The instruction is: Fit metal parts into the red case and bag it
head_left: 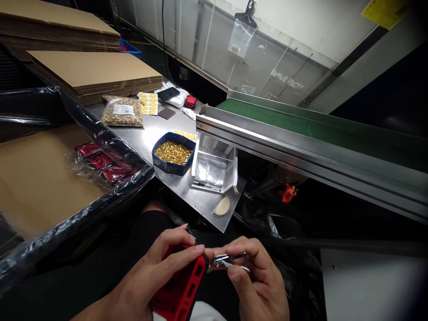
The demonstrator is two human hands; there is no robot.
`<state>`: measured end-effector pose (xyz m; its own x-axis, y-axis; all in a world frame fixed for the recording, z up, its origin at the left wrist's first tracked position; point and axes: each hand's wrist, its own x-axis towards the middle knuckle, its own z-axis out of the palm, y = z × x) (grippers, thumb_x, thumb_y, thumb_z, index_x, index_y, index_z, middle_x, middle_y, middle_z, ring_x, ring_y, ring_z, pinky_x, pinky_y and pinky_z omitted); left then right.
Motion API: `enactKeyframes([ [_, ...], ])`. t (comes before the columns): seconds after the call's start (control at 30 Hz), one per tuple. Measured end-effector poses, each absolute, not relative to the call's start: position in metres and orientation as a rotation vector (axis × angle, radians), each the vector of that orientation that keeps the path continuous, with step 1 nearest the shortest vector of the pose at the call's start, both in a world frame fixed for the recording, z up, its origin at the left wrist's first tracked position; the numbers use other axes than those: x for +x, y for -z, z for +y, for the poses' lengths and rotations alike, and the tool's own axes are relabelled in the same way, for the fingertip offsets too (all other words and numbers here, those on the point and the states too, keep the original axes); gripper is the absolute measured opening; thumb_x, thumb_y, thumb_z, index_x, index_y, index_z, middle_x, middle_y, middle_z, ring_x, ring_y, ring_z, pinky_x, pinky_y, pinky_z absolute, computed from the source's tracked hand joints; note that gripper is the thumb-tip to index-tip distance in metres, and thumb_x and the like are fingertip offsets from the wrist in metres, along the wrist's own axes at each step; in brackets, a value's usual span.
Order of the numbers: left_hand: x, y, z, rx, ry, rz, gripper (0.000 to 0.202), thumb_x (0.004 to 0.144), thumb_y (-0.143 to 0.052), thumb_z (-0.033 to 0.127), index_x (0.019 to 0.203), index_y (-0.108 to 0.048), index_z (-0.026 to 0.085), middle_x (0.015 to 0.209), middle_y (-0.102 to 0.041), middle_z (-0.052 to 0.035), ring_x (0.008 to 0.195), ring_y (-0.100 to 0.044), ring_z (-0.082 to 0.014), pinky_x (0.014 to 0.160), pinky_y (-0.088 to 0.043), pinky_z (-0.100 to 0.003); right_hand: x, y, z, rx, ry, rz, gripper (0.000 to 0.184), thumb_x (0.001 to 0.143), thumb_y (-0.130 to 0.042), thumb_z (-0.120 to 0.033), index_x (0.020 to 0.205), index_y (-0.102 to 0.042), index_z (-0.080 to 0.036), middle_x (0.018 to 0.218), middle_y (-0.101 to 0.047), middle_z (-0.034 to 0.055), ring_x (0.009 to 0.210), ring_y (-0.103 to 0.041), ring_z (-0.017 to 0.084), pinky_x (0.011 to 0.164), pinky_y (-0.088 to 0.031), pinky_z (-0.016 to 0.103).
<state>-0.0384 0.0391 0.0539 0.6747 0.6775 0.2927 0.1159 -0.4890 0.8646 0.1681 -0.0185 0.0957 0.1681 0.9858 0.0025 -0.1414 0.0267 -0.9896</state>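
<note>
The left hand point(152, 276) grips a red-and-black case point(182, 287) low in the view while the right hand point(262, 278) holds nail clippers point(230, 259) just beside its corner, so this unbagged piece seems unfinished, whereas bagged red pieces point(104, 162) already lie in the lined box point(83, 216)

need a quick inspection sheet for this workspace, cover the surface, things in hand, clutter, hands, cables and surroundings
Surface: metal table, bearing a blue tub of gold-coloured pieces and a white bin holding clear bags
Things in hand: red-and-black case; silver nail clippers
Clutter: phone, yellow sticker sheet
Hands: left hand grips the case; right hand holds the clippers between its fingers
Cables: thin black cable near the wall panels
Surroundings: green-belted conveyor; cardboard stack
</note>
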Motion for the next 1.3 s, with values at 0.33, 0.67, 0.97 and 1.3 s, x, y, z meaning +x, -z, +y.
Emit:
enactKeyframes([
  [0.33, -0.040, -0.054, 0.037, 2.013, -0.768, 0.673, 0.079, 0.073, -0.072, 0.025, 0.145, -0.041, 0.030, 0.142, -0.036, -0.0096, 0.136, -0.039, -0.0373, 0.112, -0.042, -0.049, 0.179, -0.100, -0.017, -1.232, -1.103, -1.200, 0.018, 0.090, -0.065, -0.032, 0.106, -0.066, -0.023, 0.099, -0.072, 0.0088, 0.090, -0.071, 0.021, 0.078, -0.060, 0.032],
  [0.67, -0.034, -0.059, 0.039, 2.063, -0.796, 0.688, 0.074, 0.075, -0.076, 0.044, 0.142, -0.047, 0.031, 0.130, -0.047, -0.0097, 0.130, -0.046, -0.0347, 0.114, -0.038, -0.052, 0.180, -0.102, -0.017, -1.203, -1.116, -1.167, 0.015, 0.093, -0.060, -0.025, 0.107, -0.065, -0.024, 0.097, -0.071, 0.0063, 0.080, -0.071, 0.017, 0.070, -0.062, 0.029],
  [0.97, -0.036, -0.063, 0.041, 2.052, -0.791, 0.689, 0.070, 0.074, -0.075, 0.045, 0.139, -0.051, 0.032, 0.127, -0.052, -0.0092, 0.128, -0.049, -0.0334, 0.108, -0.047, -0.047, 0.197, -0.108, -0.018, -1.255, -1.183, -1.481, 0.029, 0.090, -0.064, -0.021, 0.117, -0.060, -0.028, 0.106, -0.068, 0.0059, 0.086, -0.069, 0.018, 0.073, -0.061, 0.030],
  [1.3, -0.037, -0.073, 0.045, 2.047, -0.731, 0.607, 0.070, 0.077, -0.069, 0.027, 0.143, -0.046, 0.031, 0.131, -0.048, -0.0101, 0.124, -0.050, -0.0311, 0.107, -0.048, -0.045, 0.201, -0.113, -0.014, -1.292, -1.056, -1.700, 0.031, 0.088, -0.066, -0.019, 0.117, -0.057, -0.027, 0.098, -0.067, 0.0033, 0.077, -0.063, 0.014, 0.069, -0.055, 0.026],
])
